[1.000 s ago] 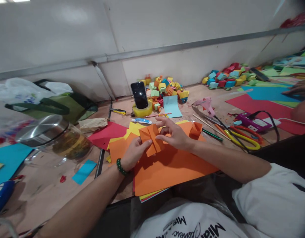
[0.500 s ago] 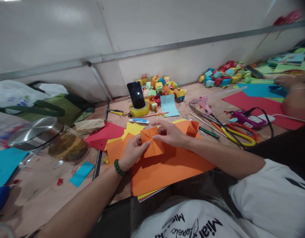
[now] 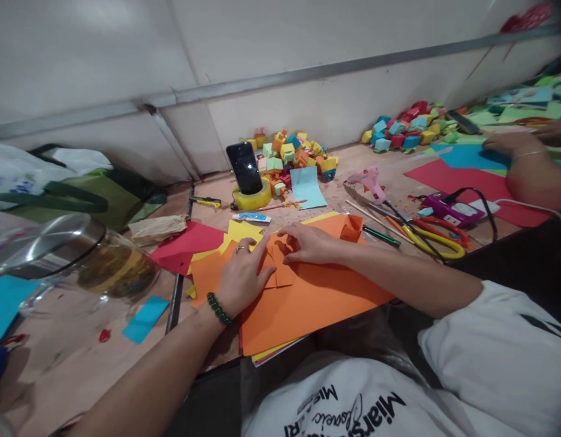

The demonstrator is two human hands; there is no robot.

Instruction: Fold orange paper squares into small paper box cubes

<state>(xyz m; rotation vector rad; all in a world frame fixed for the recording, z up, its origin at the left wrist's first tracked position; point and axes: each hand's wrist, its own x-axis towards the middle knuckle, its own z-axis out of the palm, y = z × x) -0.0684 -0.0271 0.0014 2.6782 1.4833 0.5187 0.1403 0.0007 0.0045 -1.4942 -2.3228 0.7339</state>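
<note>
Head view: both hands press a folded orange paper piece [image 3: 278, 267] flat onto the large orange sheet [image 3: 308, 303] on the bench [image 3: 80, 358]. Left hand [image 3: 241, 276] lies palm-down, fingers spread over its left part. Right hand [image 3: 308, 243] pinches its upper edge with curled fingertips. Yellow-handled scissors [image 3: 433, 243] lie well right.
</note>
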